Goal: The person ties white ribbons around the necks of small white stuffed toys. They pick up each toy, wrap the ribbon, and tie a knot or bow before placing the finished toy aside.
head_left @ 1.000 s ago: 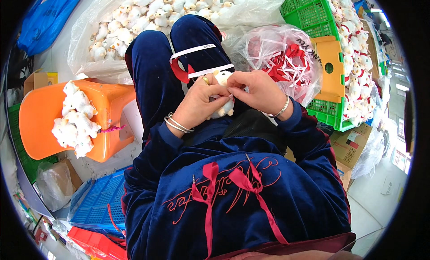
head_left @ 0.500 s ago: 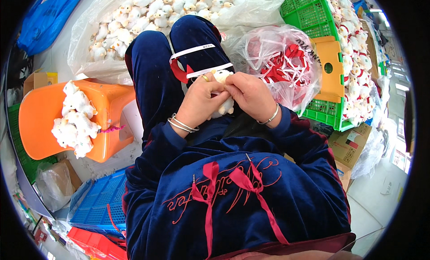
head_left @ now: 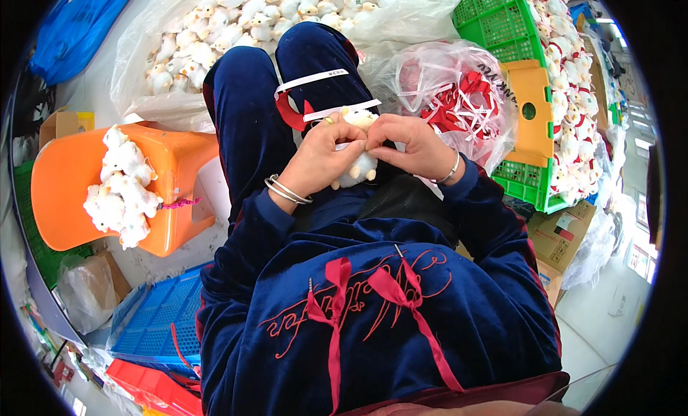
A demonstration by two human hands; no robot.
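Relative to the earlier frame, the right hand (head_left: 408,145) had its wrist shifted outward; the left hand (head_left: 324,155) kept nearly the same position. The plush toy (head_left: 353,175) remained at the lap (head_left: 251,115), between both hands. Thumb and index finger of each hand were closed on it near the neck; any material pinched between the fingertips was hidden. The hands covered the toy's midsection.

Containers: large clear bag (head_left: 132,75), cut off above, with white toys (head_left: 244,18); smaller clear bag (head_left: 408,72), with red and white ribbons (head_left: 466,115); green crate (head_left: 517,174), with red-trimmed white toys (head_left: 566,122).
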